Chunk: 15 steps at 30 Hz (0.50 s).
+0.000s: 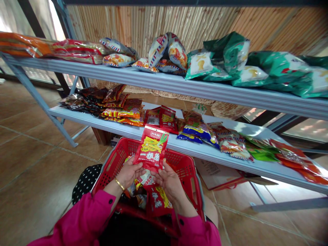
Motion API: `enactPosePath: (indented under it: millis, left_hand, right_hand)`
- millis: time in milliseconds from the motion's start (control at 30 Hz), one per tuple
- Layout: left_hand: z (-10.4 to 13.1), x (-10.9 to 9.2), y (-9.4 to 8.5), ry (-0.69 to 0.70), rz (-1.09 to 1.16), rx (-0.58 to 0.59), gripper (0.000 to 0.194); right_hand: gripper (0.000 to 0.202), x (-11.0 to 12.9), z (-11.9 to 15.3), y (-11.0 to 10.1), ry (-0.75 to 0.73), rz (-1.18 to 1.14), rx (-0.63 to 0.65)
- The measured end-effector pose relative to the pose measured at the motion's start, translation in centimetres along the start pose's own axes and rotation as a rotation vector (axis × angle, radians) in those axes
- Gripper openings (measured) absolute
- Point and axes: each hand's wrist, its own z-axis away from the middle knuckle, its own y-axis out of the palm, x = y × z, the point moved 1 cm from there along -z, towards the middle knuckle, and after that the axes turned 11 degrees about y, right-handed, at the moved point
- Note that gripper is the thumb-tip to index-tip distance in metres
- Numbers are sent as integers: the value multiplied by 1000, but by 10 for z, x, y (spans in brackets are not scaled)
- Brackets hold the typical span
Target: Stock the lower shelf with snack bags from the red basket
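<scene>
Both hands hold up a red snack bag [151, 148] with yellow sticks printed on it, front facing me. My left hand [130, 174] pinches its lower left edge. At its lower right corner, my right hand [167, 179] grips with the thumb in front. Below the bag is a red shopping basket [188, 171] in front of my lap. Inside it lies another red snack bag [157, 201] among several other packets, partly hidden by my hands. Just beyond the held bag, similar red bags [167, 118] lie on the lower shelf.
The lower shelf [84, 118] carries several piles of snack packets, including blue-edged packets [197, 126] and orange packets [299, 159]. Green snack bags [225, 58] and orange-and-white bags fill the upper shelf [153, 73]. A cardboard box [217, 172] stands under the shelf, on the tiled floor [33, 177].
</scene>
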Motion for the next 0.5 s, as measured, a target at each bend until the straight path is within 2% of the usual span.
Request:
enactPosePath:
  millis: [500]
  left_hand:
    - [-3,5,2,47,27,-16,36]
  right_hand:
    - [73,-5,-9,-8,-26,-22,-24]
